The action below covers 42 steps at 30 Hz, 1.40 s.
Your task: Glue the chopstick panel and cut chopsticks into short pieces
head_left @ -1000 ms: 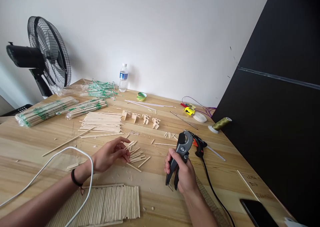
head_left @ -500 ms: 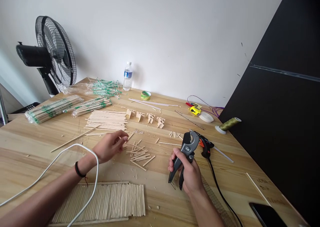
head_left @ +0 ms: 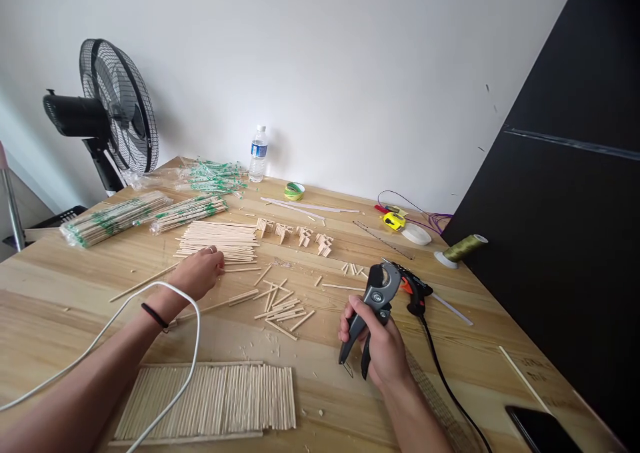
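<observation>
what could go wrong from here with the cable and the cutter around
The white cable loops across the view of the left forearm and stick panel, so it might snag the arm.
The cutter in the right hand appears close to the glue gun and could bump it.
Loose short sticks lie between the hands and might get scattered by a sweeping arm.

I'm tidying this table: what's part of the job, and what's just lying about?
Likely the job: cutter in right hand, long sticks by left hand, short sticks, stick panel, glue gun.

Apparently just around: phone, water bottle, tape measure.
</observation>
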{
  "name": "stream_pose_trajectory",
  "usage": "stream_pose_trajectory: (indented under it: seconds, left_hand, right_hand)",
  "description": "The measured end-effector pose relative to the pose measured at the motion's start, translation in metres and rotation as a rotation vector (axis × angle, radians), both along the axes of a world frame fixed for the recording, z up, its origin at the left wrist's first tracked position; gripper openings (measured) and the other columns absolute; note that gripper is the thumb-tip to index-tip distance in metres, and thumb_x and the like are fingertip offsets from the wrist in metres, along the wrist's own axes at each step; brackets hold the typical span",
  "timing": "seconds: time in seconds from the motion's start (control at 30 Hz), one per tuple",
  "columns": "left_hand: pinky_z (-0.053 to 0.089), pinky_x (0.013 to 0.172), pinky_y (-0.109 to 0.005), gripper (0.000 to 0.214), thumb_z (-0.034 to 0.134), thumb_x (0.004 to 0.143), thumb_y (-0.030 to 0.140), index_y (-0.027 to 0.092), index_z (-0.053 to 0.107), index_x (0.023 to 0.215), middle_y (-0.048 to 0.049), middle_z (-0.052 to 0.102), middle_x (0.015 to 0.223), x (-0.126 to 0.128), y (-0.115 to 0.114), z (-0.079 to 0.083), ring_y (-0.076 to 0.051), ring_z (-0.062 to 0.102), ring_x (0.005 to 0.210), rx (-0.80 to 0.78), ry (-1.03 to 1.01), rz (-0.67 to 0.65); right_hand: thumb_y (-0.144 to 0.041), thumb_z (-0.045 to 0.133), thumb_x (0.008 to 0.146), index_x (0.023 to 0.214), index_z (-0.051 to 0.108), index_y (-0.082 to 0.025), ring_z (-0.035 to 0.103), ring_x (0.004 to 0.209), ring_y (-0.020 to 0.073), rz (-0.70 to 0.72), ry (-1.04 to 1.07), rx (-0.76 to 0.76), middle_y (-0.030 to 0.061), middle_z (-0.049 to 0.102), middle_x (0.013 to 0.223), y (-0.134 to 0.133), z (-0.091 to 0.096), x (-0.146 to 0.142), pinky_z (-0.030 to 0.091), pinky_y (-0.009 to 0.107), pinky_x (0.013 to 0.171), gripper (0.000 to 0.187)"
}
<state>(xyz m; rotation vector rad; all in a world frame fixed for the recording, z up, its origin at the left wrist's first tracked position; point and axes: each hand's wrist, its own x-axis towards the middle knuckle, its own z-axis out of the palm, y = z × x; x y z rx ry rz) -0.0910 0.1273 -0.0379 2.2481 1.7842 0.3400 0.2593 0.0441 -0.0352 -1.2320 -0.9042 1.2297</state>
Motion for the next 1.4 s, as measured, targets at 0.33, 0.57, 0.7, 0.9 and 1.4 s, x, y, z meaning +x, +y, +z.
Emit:
stream_pose_trajectory:
  seconds: [0.33, 0.57, 0.7, 0.9, 1.4]
  left_hand:
    - [0.047, 0.069, -0.024, 0.015, 0.041, 0.104, 0.025, 0.02, 0.054, 0.099, -0.0011, 0.066, 0.082, 0.052, -0.039, 0.033, -0.014, 0.061, 0.072, -0.056, -0.281, -0.328]
    - [0.045, 0.066, -0.023, 0.021, 0.043, 0.105, 0.026, 0.016, 0.061, 0.102, -0.004, 0.067, 0.083, 0.076, -0.059, 0.023, -0.013, 0.058, 0.069, -0.115, -0.573, -0.672]
    - [0.047, 0.074, -0.027, 0.023, 0.046, 0.104, 0.03, 0.017, 0.065, 0.098, -0.0063, 0.069, 0.092, 0.053, -0.043, 0.03, -0.016, 0.063, 0.08, -0.086, -0.454, -0.604]
    - [0.044, 0.075, -0.03, 0.023, 0.075, 0.081, 0.03, 0.019, 0.066, 0.1, -0.0059, 0.068, 0.106, 0.019, -0.026, 0.033, -0.021, 0.063, 0.085, -0.167, -0.076, -0.324]
    - [0.043, 0.057, -0.022, 0.017, 0.054, 0.094, 0.031, 0.016, 0.062, 0.098, 0.0005, 0.065, 0.07, 0.053, -0.042, 0.041, -0.012, 0.056, 0.057, -0.497, -0.522, -0.451]
  right_hand:
    - [-0.055, 0.08, 0.078, 0.086, 0.065, -0.02, 0.05, 0.041, 0.0116, 0.189, 0.006, -0.031, -0.0033, 0.058, 0.05, -0.006, 0.005, -0.005, 0.041, 0.024, 0.044, 0.039]
    - [-0.051, 0.083, 0.078, 0.095, 0.074, -0.015, 0.055, 0.045, 0.0132, 0.339, 0.041, 0.021, -0.0005, 0.062, 0.055, -0.021, 0.009, -0.029, 0.043, 0.028, 0.049, 0.041]
    - [-0.047, 0.084, 0.079, 0.079, 0.074, -0.016, 0.057, 0.048, 0.0126, 0.217, 0.054, 0.089, 0.0006, 0.065, 0.058, -0.018, 0.008, -0.024, 0.045, 0.028, 0.053, 0.032]
    - [-0.046, 0.088, 0.075, 0.081, 0.076, -0.017, 0.061, 0.056, 0.0141, -0.021, 0.09, 0.099, 0.0018, 0.067, 0.064, -0.002, 0.003, -0.003, 0.05, 0.029, 0.059, 0.032]
    - [-0.049, 0.094, 0.063, 0.078, 0.076, -0.016, 0.061, 0.057, 0.0154, -0.141, 0.135, 0.069, 0.002, 0.067, 0.066, 0.004, 0.001, -0.005, 0.055, 0.033, 0.06, 0.04]
